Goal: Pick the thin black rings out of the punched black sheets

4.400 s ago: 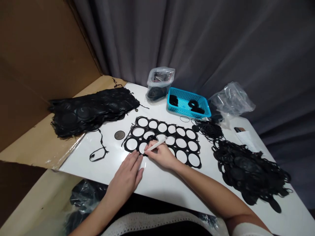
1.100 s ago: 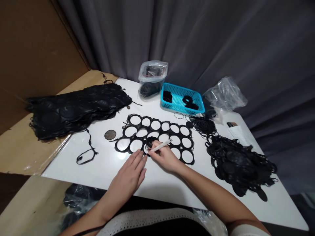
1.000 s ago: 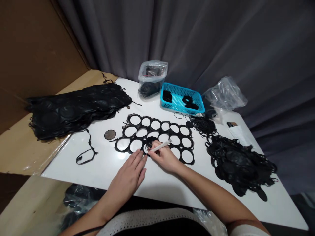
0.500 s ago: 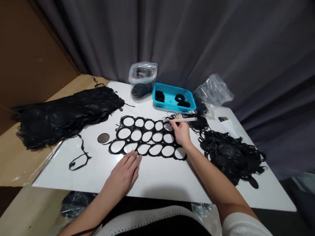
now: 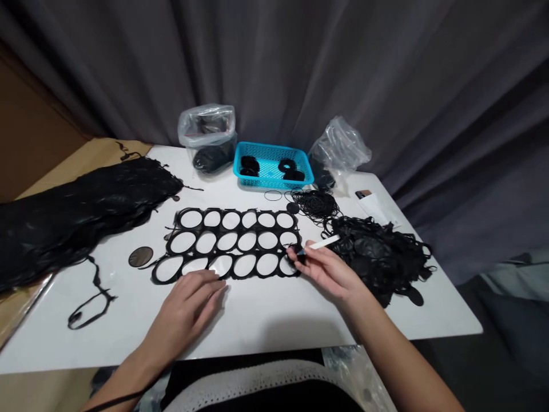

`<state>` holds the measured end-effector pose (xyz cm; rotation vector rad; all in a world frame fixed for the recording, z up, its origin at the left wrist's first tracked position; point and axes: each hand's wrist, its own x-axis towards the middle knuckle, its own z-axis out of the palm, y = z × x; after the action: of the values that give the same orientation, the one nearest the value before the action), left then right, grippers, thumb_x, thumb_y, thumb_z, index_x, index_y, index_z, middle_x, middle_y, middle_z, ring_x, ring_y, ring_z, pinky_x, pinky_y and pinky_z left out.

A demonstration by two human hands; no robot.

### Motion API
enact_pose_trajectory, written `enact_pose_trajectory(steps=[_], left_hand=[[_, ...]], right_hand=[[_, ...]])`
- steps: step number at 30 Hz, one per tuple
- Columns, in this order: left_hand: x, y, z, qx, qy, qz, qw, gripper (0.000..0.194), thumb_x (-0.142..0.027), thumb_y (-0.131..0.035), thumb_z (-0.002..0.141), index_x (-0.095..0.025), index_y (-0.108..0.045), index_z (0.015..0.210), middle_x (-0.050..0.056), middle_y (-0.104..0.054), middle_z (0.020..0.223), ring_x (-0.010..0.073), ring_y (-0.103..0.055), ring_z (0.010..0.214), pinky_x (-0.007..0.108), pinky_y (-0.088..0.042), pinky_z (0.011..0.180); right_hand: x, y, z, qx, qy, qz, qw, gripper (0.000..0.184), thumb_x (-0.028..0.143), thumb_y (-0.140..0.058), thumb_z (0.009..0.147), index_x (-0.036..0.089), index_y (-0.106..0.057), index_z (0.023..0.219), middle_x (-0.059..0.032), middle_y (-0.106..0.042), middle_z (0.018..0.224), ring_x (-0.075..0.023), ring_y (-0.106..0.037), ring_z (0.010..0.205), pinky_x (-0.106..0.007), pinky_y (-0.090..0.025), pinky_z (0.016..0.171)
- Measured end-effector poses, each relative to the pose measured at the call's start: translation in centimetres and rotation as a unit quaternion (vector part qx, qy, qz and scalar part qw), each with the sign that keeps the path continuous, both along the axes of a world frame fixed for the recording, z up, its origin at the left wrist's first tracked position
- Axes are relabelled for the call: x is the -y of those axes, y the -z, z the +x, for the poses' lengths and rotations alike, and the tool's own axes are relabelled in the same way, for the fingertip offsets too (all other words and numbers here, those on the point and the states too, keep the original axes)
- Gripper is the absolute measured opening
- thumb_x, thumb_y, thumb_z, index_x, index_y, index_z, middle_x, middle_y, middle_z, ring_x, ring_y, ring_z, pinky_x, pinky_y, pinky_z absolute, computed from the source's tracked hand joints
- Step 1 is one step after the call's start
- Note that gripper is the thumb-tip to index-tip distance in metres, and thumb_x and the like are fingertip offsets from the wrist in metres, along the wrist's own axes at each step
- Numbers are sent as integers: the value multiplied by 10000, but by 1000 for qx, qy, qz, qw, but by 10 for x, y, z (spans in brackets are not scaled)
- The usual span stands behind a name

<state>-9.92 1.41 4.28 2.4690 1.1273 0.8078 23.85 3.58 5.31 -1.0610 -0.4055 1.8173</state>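
A black sheet [image 5: 234,232] with three rows of round cut-outs lies flat on the white table. My left hand [image 5: 193,297] rests at its near edge, fingers stretched out and holding nothing. At the sheet's lower right corner, my right hand [image 5: 323,269] grips a slim white-handled tool [image 5: 325,242]. The tool's tip is partly hidden by the fingers, and a thin dark piece shows by the fingertips. Behind that hand are a tangle of thin black rings [image 5: 316,204] and a small black disc [image 5: 293,208].
A blue basket [image 5: 274,150] with black ring stacks stands behind, between clear plastic bags [image 5: 208,134]. Black scraps [image 5: 377,254] are heaped at right, near a white paper [image 5: 378,209]. At left lie stacked black sheets [image 5: 94,200], a dark disc [image 5: 140,257] and a loose strip [image 5: 88,323].
My right hand has come from the sheet's far right corner down to its near right corner, turning palm upward with the tool. My left hand stays at the near edge. The view has shifted.
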Motion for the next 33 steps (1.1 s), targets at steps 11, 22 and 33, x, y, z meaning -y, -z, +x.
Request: enact_pose_trajectory(steps=[11,22,33], left_hand=[[-50,-12,100,191,179,-418,870,635,-233,-610,910,-277,-359,1492,82,-615,1288,227,-611,1163,369,-490,989],[-135,-6,154,196,77,-324,922,496,-345,-559,880,-210,-459,1347,80,-649,1097,212,-708,957,350,-561,817],[-190,-2,162,-32,19,-134,990,256,-259,-569,931,-144,-657,1142,132,-620,1121,315,-565,1156,498,-447,1026]], right_hand=[[-1,-15,-35,93,-249,149,953,419,428,-849,710,165,-528,768,-35,-712,809,-106,-646,565,-223,-503,552],[-115,-10,42,524,-19,233,819,157,210,-624,831,202,-515,719,12,-672,685,-130,-642,594,-222,-510,569],[-168,-13,108,696,103,166,691,113,161,-656,742,179,-589,653,-116,-679,941,-253,-618,1033,-350,-446,982]])
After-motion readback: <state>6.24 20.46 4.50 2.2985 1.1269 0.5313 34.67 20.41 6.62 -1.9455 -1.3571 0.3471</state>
